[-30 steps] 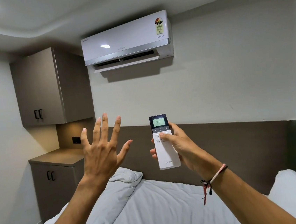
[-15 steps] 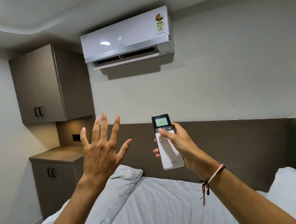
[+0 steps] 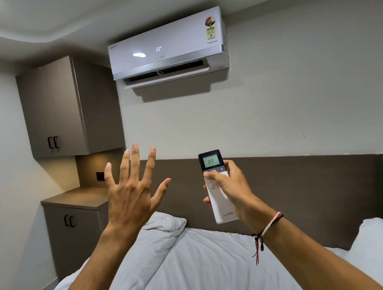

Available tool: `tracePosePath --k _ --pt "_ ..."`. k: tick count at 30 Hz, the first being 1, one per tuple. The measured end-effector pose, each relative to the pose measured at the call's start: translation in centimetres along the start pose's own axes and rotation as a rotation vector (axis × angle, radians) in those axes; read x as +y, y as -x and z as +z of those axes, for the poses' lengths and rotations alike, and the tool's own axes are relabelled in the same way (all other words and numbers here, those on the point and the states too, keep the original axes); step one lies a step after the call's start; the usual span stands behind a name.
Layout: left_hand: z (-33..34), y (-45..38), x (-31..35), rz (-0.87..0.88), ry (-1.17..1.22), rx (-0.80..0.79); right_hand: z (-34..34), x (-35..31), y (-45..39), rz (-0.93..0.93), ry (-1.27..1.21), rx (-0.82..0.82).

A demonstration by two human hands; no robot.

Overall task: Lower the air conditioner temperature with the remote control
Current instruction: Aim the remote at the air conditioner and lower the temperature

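We've got the remote control (image 3: 216,187) upright in our right hand (image 3: 231,188), fingers wrapped around the back and the thumb (image 3: 209,175) laid across the button row just under the screen, on the left side beside the plus key, so probably the minus button, though the thumb hides it. It's pointed up toward the wall-mounted air conditioner (image 3: 167,47), which makes sense for getting the signal across. The unit's front panel reads 22; the remote's little screen shows two digits, too small to read for sure. Our left hand (image 3: 129,194) holds nothing, fingers spread wide, palm facing away, just hanging in the air over the white duvet (image 3: 187,270). Looks like we're mid-press.
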State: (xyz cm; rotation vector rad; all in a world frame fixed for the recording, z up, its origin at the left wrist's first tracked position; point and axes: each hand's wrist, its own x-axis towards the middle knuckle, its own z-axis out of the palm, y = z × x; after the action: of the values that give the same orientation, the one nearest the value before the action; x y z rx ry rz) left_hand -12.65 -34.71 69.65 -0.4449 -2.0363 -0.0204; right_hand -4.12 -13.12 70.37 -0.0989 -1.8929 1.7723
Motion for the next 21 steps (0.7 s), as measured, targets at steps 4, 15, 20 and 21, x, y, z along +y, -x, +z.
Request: tracePosePath --k 4,15,20,21 --pt "-0.24 0.17 -0.07 -0.005 -0.002 -0.007 0.10 -0.28 0.24 0.011 -0.036 -0.024" --pt "-0.66 0.24 0.08 0.007 0.006 -0.008 0.07 -0.48 0.78 0.032 -0.060 -0.040" --pt "-0.81 0.19 0.26 0.010 0.014 -0.009 -0.18 -0.58 0.94 0.041 -0.072 -0.034" --pt "-0.87 0.19 0.28 0.010 0.014 -0.009 -0.18 -0.66 0.97 0.044 -0.079 -0.030"
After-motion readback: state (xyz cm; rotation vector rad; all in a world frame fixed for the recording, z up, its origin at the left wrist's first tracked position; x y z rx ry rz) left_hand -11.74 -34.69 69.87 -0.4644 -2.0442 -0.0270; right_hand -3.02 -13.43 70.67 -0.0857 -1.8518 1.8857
